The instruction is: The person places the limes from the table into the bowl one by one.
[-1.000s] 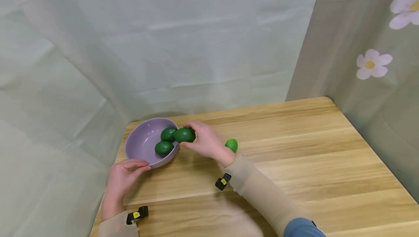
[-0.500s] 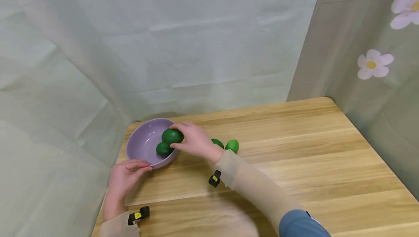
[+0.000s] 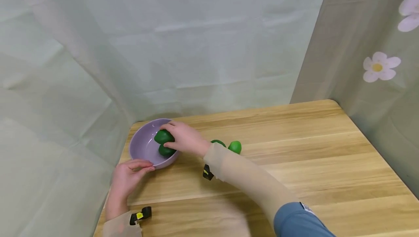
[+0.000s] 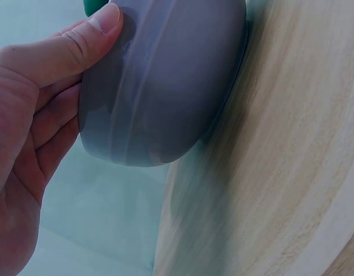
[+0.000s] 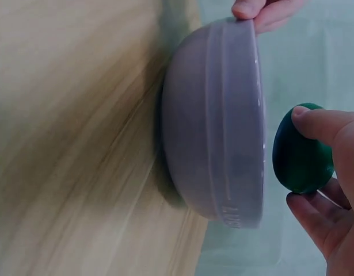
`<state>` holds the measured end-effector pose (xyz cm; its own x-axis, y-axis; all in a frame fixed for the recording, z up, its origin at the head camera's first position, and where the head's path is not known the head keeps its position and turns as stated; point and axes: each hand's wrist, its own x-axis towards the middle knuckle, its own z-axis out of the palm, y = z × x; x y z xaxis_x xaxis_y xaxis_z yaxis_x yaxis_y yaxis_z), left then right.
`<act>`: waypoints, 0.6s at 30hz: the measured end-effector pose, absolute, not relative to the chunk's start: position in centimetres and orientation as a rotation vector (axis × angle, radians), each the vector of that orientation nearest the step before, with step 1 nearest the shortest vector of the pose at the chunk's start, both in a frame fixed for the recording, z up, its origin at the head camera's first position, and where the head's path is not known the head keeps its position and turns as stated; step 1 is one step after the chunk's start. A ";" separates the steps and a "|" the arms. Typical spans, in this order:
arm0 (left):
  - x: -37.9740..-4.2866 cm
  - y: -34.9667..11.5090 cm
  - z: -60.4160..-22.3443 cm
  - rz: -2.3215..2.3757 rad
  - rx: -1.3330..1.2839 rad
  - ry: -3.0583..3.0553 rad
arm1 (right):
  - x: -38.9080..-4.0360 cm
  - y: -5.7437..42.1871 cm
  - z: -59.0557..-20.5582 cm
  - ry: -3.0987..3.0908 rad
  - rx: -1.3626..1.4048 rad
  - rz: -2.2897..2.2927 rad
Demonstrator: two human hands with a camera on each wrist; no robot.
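Note:
A purple bowl (image 3: 142,144) stands at the table's far left corner. My left hand (image 3: 127,179) pinches its near rim; in the left wrist view the thumb (image 4: 79,49) lies against the bowl's wall. My right hand (image 3: 188,139) grips a dark green avocado (image 3: 163,136) between thumb and fingers, over the bowl. In the right wrist view this avocado (image 5: 303,150) is just above the rim, apart from it. Another dark green avocado (image 3: 167,151) lies inside the bowl, partly covered by the right hand.
On the wooden table (image 3: 294,149), right of the bowl, lie a bright green fruit (image 3: 235,147) and a dark green one (image 3: 218,142), mostly hidden by the right forearm. Pale curtains (image 3: 212,48) hang behind and beside the table.
My right hand has carried the avocado leftward from the bowl's right rim to over its inside. The left hand keeps its hold on the rim. One avocado seen in the bowl before is now hidden.

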<state>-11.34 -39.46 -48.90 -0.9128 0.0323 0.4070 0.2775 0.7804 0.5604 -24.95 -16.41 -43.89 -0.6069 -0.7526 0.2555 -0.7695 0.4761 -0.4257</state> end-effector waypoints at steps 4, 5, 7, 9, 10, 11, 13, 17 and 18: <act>-11.2 -39.4 -49.1 -0.917 -0.236 -2.581 | -25.6 -17.7 -43.4 -2.719 1.408 0.693; -11.2 -39.4 -49.2 -0.917 -0.243 -2.576 | -25.8 -18.0 -43.3 -2.733 1.406 0.675; -11.2 -39.2 -49.3 -0.914 -0.250 -2.572 | -26.3 -18.5 -43.3 -2.760 1.392 0.650; -11.3 -38.9 -49.3 -0.920 -0.263 -2.573 | -26.7 -18.7 -43.3 -2.782 1.371 0.629; -11.4 -38.8 -49.3 -0.925 -0.268 -2.575 | -26.8 -18.7 -43.3 -2.790 1.360 0.613; -11.4 -38.6 -49.3 -0.927 -0.270 -2.577 | -27.0 -18.8 -43.3 -2.800 1.350 0.595; -11.5 -38.4 -49.3 -0.939 -0.271 -2.579 | -27.2 -18.8 -43.4 -2.818 1.337 0.565; -11.6 -38.0 -49.4 -0.945 -0.267 -2.589 | -27.6 -18.8 -43.7 -2.869 1.292 0.548; -11.6 -38.0 -49.4 -0.948 -0.267 -2.591 | -27.7 -18.9 -43.8 -2.880 1.274 0.556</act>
<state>-11.60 -37.97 -49.39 -0.9144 0.0502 0.4017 0.2976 0.7561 0.5829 -27.74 -18.85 -43.80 -0.6813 -0.7267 0.0879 -0.7072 0.6224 -0.3353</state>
